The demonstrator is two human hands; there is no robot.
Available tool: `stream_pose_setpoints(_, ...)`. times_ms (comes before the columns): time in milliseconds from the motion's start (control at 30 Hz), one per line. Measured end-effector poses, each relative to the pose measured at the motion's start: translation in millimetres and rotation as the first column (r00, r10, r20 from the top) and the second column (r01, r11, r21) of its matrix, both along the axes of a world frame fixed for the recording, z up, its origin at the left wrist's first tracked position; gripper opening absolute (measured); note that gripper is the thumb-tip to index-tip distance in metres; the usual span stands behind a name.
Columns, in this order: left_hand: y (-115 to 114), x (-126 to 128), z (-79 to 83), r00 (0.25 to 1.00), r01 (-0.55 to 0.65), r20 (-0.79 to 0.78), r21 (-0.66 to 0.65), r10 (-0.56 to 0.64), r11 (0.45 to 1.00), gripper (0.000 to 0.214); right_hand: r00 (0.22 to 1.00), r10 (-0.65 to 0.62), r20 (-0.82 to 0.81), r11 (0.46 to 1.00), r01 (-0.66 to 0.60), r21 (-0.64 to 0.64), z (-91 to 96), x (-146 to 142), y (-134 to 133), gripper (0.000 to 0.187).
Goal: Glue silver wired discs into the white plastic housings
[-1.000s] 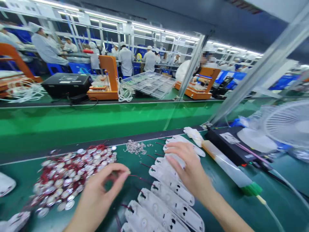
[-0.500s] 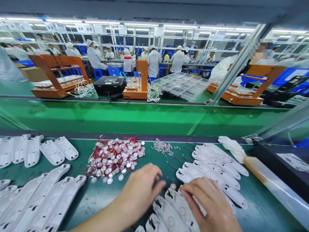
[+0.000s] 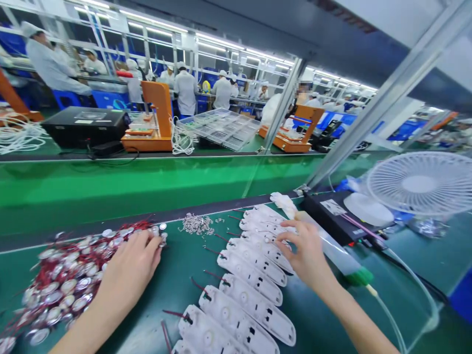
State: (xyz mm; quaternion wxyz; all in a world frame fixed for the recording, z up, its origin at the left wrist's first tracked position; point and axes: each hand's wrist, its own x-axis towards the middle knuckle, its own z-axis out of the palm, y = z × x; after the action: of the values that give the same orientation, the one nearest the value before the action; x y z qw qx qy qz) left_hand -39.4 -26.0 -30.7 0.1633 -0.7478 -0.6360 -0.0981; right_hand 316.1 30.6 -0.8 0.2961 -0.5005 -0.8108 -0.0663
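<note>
My left hand (image 3: 134,260) rests over the right edge of a heap of small round metal discs with red wires (image 3: 68,287). Its fingers are bent and close together, and the fingertips touch discs at the heap's edge; what lies under them is hidden. My right hand (image 3: 304,250) hovers above the upper part of a slanting row of white plastic shells (image 3: 254,260), thumb and fingers curved and apart, with nothing visible between them. Red wires stick out of the shells' left ends. Just beyond that hand lies a large translucent syringe (image 3: 335,248), its tip in white cloth.
Small loose pieces (image 3: 197,223) lie in a little pile behind the shells. On the right are a black box (image 3: 324,221), a white fan (image 3: 420,184) and a hose. A green panel (image 3: 147,179) and metal post (image 3: 283,105) stand ahead; co-workers sit beyond.
The view has swung right, bringing the fan and box into sight. My left hand has gone to the disc heap. My right hand has left the near shells and now hovers near the syringe.
</note>
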Motion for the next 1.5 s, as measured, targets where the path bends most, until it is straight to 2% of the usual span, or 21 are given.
stream_pose_setpoints(100, 1, -1, -0.5, 0.999, 0.021, 0.031, -0.005, -0.021, 1.000, 0.034, 0.999, -0.025, 0.028, 0.998, 0.027, -0.051, -6.7, -8, -3, 0.014)
stream_pose_setpoints(300, -1, 1, 5.5, 0.981, 0.031, 0.186, 0.080, -0.046, 0.996, 0.033, 0.996, -0.052, 0.067, 0.988, 0.061, -0.143, -11.2, -14, -5, 0.017)
stream_pose_setpoints(467, -5, 3, 16.2, 0.947, 0.026, 0.315, 0.120, -0.062, 0.992, 0.032, 0.995, -0.058, 0.085, 0.982, 0.072, -0.176, -12.4, -15, -4, 0.016)
stream_pose_setpoints(567, -8, 7, 27.0, 0.896, 0.048, 0.430, 0.146, -0.108, 0.988, 0.029, 0.994, -0.049, 0.094, 0.982, 0.065, -0.179, -11.7, -16, -5, 0.013)
stream_pose_setpoints(633, -10, 11, 35.7, 0.837, 0.043, 0.531, 0.169, -0.128, 0.985, 0.024, 0.994, -0.027, 0.102, 0.983, 0.045, -0.176, -11.7, -17, -5, 0.013)
stream_pose_setpoints(700, -11, 15, 43.2, 0.767, -0.012, 0.634, 0.163, -0.096, 0.987, 0.020, 0.994, 0.003, 0.112, 0.985, 0.017, -0.175, -12.4, -18, -5, 0.017)
stream_pose_setpoints(767, -13, 19, 47.3, 0.687, -0.071, 0.726, 0.070, -0.002, 0.995, 0.020, 0.992, 0.028, 0.119, 0.985, -0.007, -0.173, -11.9, -19, -4, 0.023)
stream_pose_setpoints(833, -16, 25, 47.2, 0.572, -0.093, 0.814, -0.057, 0.100, 0.994, 0.024, 0.993, 0.034, 0.117, 0.988, -0.016, -0.154, -7.0, -23, -5, 0.024)
stream_pose_setpoints(900, -19, 35, 44.4, 0.431, -0.019, 0.890, -0.158, 0.150, 0.987, 0.026, 0.997, 0.065, 0.039, 0.992, -0.060, -0.114, 3.8, -35, -13, 0.021)
stream_pose_setpoints(967, -23, 47, 41.7, 0.295, 0.116, 0.939, -0.219, 0.177, 0.969, 0.024, 0.978, 0.171, -0.121, 0.978, -0.183, -0.104, 17.5, -55, -27, 0.016)
stream_pose_setpoints(1033, -27, 59, 41.0, 0.190, 0.233, 0.958, -0.258, 0.217, 0.937, 0.021, 0.912, 0.315, -0.262, 0.909, -0.369, -0.192, 27.6, -79, -45, 0.026)
stream_pose_setpoints(1100, -29, 68, 42.2, 0.105, 0.287, 0.957, -0.288, 0.269, 0.914, 0.020, 0.896, 0.356, -0.266, 0.895, -0.409, -0.177, 28.5, -100, -62, 0.036)
stream_pose_setpoints(1200, -32, 76, 44.8, 0.033, 0.299, 0.947, -0.315, 0.320, 0.901, 0.019, 0.906, 0.350, -0.239, 0.928, -0.370, -0.041, 13.1, -117, -75, 0.026)
stream_pose_setpoints(1300, -35, 80, 44.9, 0.067, 0.300, 0.932, -0.359, 0.356, 0.884, 0.017, 0.903, 0.354, -0.245, 0.933, -0.358, 0.031, -4.3, -119, -77, 0.017)
stream_pose_setpoints(1367, -37, 82, 44.0, 0.157, 0.306, 0.913, -0.408, 0.377, 0.860, 0.013, 0.890, 0.379, -0.254, 0.924, -0.379, 0.052, -8.1, -116, -77, 0.018)
stream_pose_setpoints(1433, -36, 78, 43.3, 0.337, 0.315, 0.876, -0.452, 0.347, 0.835, 0.009, 0.885, 0.390, -0.255, 0.919, -0.391, 0.051, -4.7, -111, -75, 0.018)
stream_pose_setpoints(1500, -33, 68, 42.6, 0.583, 0.240, 0.777, -0.444, 0.237, 0.863, 0.008, 0.893, 0.395, -0.217, 0.915, -0.402, 0.014, 2.8, -100, -71, 0.014)
